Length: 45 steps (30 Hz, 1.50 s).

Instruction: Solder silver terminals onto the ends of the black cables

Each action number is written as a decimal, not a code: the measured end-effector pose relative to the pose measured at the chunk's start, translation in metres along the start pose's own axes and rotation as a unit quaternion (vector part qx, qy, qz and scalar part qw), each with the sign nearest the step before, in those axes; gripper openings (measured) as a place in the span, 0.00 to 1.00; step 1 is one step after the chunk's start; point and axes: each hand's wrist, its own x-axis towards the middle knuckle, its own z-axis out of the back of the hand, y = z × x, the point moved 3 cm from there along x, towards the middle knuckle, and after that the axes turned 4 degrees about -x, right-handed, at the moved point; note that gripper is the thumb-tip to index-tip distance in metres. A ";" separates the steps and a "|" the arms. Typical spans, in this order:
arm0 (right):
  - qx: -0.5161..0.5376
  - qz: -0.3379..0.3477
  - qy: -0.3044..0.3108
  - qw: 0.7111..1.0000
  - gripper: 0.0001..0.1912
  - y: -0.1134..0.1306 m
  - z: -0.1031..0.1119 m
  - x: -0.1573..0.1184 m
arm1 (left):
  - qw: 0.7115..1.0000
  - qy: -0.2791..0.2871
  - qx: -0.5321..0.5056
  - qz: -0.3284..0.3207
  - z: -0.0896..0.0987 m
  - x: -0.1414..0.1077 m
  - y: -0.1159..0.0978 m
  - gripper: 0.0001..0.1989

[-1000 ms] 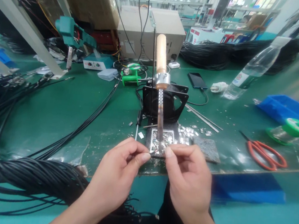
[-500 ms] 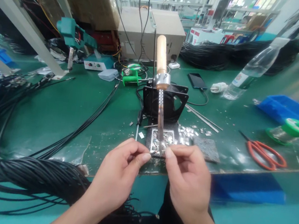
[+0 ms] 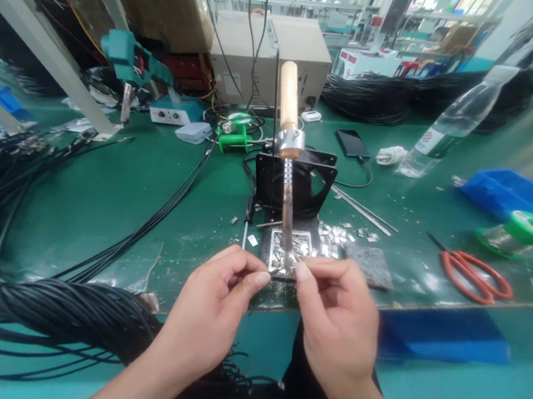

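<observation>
My left hand [image 3: 215, 303] is closed in a pinch on a thin black cable [image 3: 276, 271], whose end pokes out past the fingertips. Opposite it, my right hand [image 3: 338, 325] is pinched as well; what sits between its thumb and finger is too small to make out. Just beyond both hands, a soldering iron [image 3: 289, 99] with a wooden handle is held in a clamp, its tip slanting down. Beneath the tip lies a small frame [image 3: 310, 245] with metal bits in it. Loose metal pieces [image 3: 337, 234] are scattered to its right.
Behind the iron stands a black fan frame [image 3: 262, 186]. A screwdriver [image 3: 248, 213] lies left of it. Orange-handled scissors [image 3: 475, 277], a solder spool [image 3: 509, 236], a blue bin [image 3: 522, 195] and a plastic bottle [image 3: 455, 125] are at the right. Bundled black cables [image 3: 53, 312] fill the left.
Both hands keep almost the same pose by the iron's tip. The view has shifted very slightly; nothing was visibly picked up or let go.
</observation>
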 end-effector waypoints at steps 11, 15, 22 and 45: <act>-0.007 -0.053 -0.027 0.998 0.04 -0.004 0.001 -0.009 | 0.999 0.011 -0.012 0.027 -0.006 0.001 0.006 0.10; -0.017 -0.030 -0.010 0.999 0.04 -0.007 -0.002 -0.008 | 1.000 0.012 -0.010 0.021 -0.005 0.001 0.007 0.10; -0.211 -0.112 -0.067 0.969 0.12 0.005 0.034 0.005 | 1.000 -0.008 0.005 0.010 -0.001 -0.002 0.009 0.11; -0.256 -0.061 -0.010 0.965 0.05 0.021 0.041 -0.015 | 1.000 -0.025 -0.001 0.013 0.012 -0.026 0.018 0.13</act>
